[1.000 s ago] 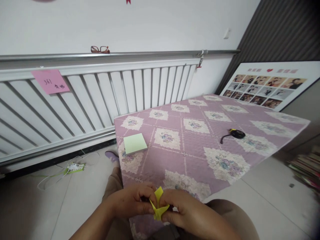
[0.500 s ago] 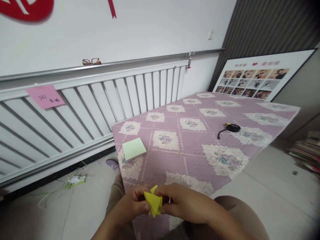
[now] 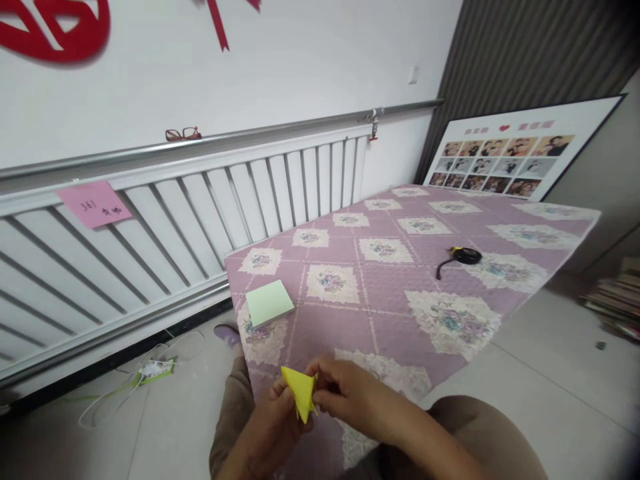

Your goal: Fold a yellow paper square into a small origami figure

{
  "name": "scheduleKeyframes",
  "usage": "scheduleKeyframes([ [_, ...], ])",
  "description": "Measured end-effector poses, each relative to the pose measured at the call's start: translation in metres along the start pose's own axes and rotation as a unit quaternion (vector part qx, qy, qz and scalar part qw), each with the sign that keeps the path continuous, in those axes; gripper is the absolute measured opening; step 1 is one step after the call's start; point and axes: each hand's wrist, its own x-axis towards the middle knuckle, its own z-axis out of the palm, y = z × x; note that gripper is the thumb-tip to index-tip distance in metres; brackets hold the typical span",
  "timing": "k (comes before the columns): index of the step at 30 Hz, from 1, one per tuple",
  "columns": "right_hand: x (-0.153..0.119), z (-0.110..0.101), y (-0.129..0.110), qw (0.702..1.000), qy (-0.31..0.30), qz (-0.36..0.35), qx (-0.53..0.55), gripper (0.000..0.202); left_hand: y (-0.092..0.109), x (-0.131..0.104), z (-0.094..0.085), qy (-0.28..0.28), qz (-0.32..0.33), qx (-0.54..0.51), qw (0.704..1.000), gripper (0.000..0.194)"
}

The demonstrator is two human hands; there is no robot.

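Observation:
A folded piece of yellow paper point(image 3: 301, 392) with pointed corners is held above the near edge of the cloth-covered table point(image 3: 330, 330). My left hand point(image 3: 277, 415) grips it from the left and below, thumb against its side. On the right, my right hand point(image 3: 340, 390) pinches its right edge between thumb and fingers. Farther back on the table, to the left, lies a pale green pad of square paper point(image 3: 270, 303).
A black tape measure point(image 3: 467, 256) with a strap lies on the table's right part. Behind stands a white radiator point(image 3: 215, 200) bearing a pink note point(image 3: 95, 203). A power strip point(image 3: 156, 369) with cables is on the floor at left. A photo board point(image 3: 525, 150) leans at the back right.
The yellow paper has turned and shifted slightly left. My left hand has moved lower beneath it, and my right hand has moved a little left and up at its edge.

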Motion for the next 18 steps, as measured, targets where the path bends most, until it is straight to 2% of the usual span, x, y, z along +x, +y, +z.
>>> scheduleKeyframes([
  [4, -0.0025, 0.0013, 0.0012, 1.0, 0.02, -0.01, -0.019, 0.026, -0.0023, -0.0001, 0.0029, 0.011, 0.002, -0.027, 1.0, 0.036],
  [9, -0.0033, -0.0019, -0.0015, 0.999, 0.019, -0.007, -0.028, 0.017, 0.001, 0.0013, 0.0088, 0.017, 0.016, 0.019, 1.0, 0.035],
  [13, -0.0047, -0.0009, -0.0049, 0.998, 0.023, -0.006, -0.066, 0.017, 0.0035, 0.0037, 0.0067, 0.005, 0.033, 0.058, 0.998, 0.04],
  [18, -0.0055, -0.0001, -0.006, 0.992, 0.041, -0.023, -0.117, 0.011, 0.004, 0.0065, 0.0058, -0.011, 0.045, 0.088, 0.995, 0.037],
])
